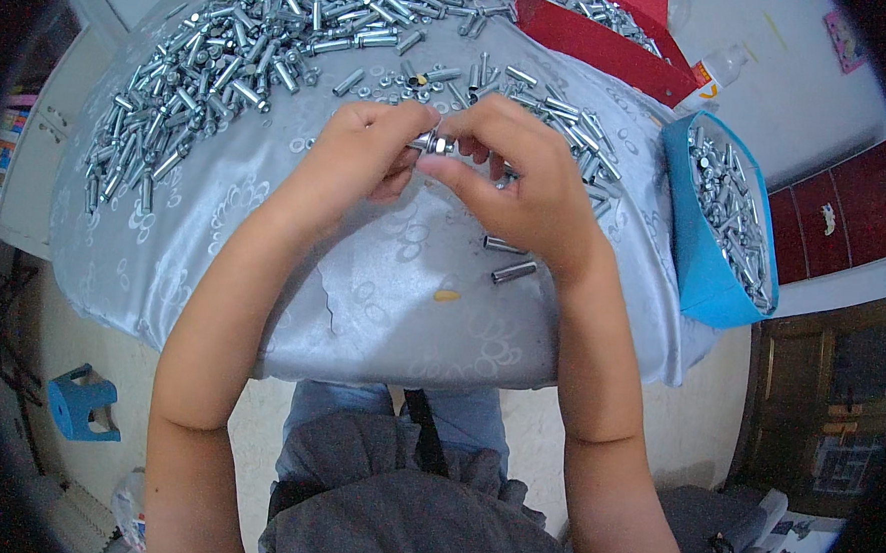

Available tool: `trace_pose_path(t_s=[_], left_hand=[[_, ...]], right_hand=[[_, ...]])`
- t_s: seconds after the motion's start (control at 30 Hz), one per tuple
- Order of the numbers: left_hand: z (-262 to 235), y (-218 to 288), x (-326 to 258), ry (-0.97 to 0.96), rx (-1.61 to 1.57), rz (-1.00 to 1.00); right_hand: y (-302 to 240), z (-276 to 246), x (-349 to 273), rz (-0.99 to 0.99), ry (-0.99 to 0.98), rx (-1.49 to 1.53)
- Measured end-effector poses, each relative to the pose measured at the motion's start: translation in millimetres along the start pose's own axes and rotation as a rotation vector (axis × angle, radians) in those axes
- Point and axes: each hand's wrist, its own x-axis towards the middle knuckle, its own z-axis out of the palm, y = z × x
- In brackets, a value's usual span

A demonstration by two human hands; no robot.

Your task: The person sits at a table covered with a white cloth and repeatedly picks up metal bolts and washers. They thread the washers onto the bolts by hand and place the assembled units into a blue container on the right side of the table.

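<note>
My left hand is closed around a metal expansion bolt, most of which its fingers hide. At the bolt's right end shows a shiny hex nut. My right hand pinches at this end, thumb below and forefinger above, its other fingers curled. Just beyond the hands lie loose nuts and metal sleeves. Two short sleeves rest on the cloth beside my right wrist. More bolts are scattered to the right of that hand.
A large heap of expansion bolts covers the table's far left. At the right edge stands a blue bin full of bolts. Behind are a red box holding metal parts and a plastic bottle. A grey patterned cloth covers the table.
</note>
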Motion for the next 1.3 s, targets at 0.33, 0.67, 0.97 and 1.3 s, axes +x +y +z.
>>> trace_pose_path(t_s=[0.33, 0.67, 0.97, 1.3], left_hand=[[-3.3, -4.3, 2.0, -0.014, 0.044, 0.026], [-5.6, -0.4, 0.6, -0.12, -0.122, -0.044], [-8.5, -12.9, 0.9, 0.076, 0.293, 0.417], [-3.9, -12.1, -1.8, 0.143, 0.279, 0.444]], right_hand=[[-5.0, -0.1, -0.2, 0.137, -0.025, 0.057], [-8.2, 7.4, -1.1, 0.09, -0.002, 0.034], [-12.2, 3.3, 2.3, 0.751, -0.304, 0.778], [-16.5, 12.2, 0.5, 0.568, -0.05, 0.606]])
